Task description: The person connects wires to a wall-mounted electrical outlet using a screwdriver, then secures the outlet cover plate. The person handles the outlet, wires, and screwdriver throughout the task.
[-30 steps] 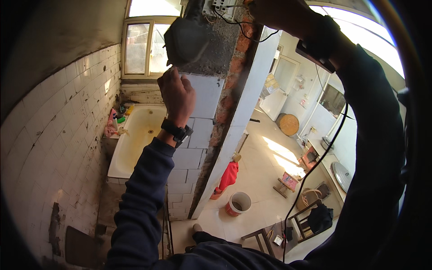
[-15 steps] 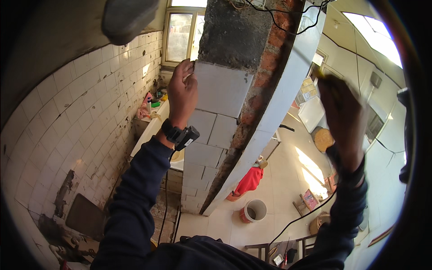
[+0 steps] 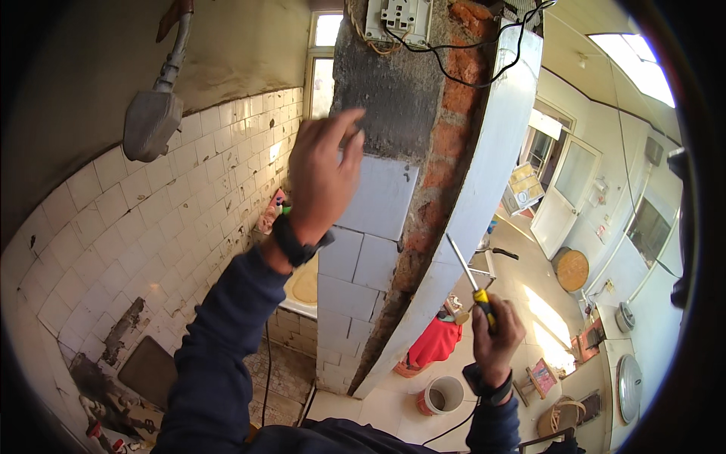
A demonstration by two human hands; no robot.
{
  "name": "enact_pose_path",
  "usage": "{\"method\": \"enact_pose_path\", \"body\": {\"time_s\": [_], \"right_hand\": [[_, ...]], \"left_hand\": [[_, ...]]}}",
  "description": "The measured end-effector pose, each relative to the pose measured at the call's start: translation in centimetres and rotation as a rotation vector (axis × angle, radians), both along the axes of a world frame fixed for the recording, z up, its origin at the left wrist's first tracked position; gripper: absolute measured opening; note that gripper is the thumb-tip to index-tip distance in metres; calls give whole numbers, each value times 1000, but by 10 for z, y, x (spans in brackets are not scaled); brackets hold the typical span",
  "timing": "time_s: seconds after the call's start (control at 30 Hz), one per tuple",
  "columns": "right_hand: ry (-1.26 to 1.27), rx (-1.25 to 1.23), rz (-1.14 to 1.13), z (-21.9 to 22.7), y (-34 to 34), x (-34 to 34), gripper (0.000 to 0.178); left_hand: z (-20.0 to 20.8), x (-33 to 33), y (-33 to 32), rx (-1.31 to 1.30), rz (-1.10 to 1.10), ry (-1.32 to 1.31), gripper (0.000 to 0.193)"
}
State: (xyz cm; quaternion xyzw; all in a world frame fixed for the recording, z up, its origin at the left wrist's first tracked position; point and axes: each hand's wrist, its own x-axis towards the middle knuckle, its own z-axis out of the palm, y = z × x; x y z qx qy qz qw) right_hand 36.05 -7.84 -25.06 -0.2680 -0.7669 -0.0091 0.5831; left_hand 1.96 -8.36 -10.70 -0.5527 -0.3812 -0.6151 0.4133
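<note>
My right hand (image 3: pixel 497 333) is wrapped round the yellow and black handle of a screwdriver (image 3: pixel 470 274), its long metal shaft pointing up and to the left beside the white door frame (image 3: pixel 484 170). In front of the wall end, my left hand (image 3: pixel 325 178) is raised with thumb and forefinger apart and nothing seen between them. Behind that hand are white tiles (image 3: pixel 378 198), topped by a bare strip of dark mortar (image 3: pixel 389 102). Higher up sits an uncovered white socket (image 3: pixel 398 21) with a loose black wire (image 3: pixel 445 69) running from it. Exposed red brick (image 3: pixel 446 147) lines the right side.
At the upper left a grey extractor-like fixture (image 3: pixel 153 125) hangs by a stained tiled wall (image 3: pixel 125 204). Below on the right stand a bucket (image 3: pixel 441 396), a red cloth (image 3: pixel 432 344) and a wicker basket (image 3: pixel 561 416). A pan handle (image 3: pixel 505 253) juts out past the frame.
The view has tilted up, bringing the socket into sight. My left hand has come off the tile's top left corner. My right hand has dropped down and inward, showing the screwdriver.
</note>
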Motion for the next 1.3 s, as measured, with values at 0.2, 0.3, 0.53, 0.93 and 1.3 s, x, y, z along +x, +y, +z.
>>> {"method": "enact_pose_path", "body": {"time_s": [0.2, 0.3, 0.53, 0.93, 1.3], "right_hand": [[59, -138, 41, -52, 12, -6, 27], [77, -187, 23, -70, 18, -3, 25], [130, -226, 11, -89, 28, 3, 20], [161, -310, 37, -98, 30, 2, 17], [109, -338, 22, -99, 25, 8, 17]], "left_hand": [[87, 10, 51, 194, 37, 37, 20], [101, 8, 70, 177, 69, 7, 19], [109, 5, 93, 294, 43, 22, 14], [114, 8, 92, 213, 144, 23, 10], [118, 11, 91, 244, 119, 11, 9]]}}
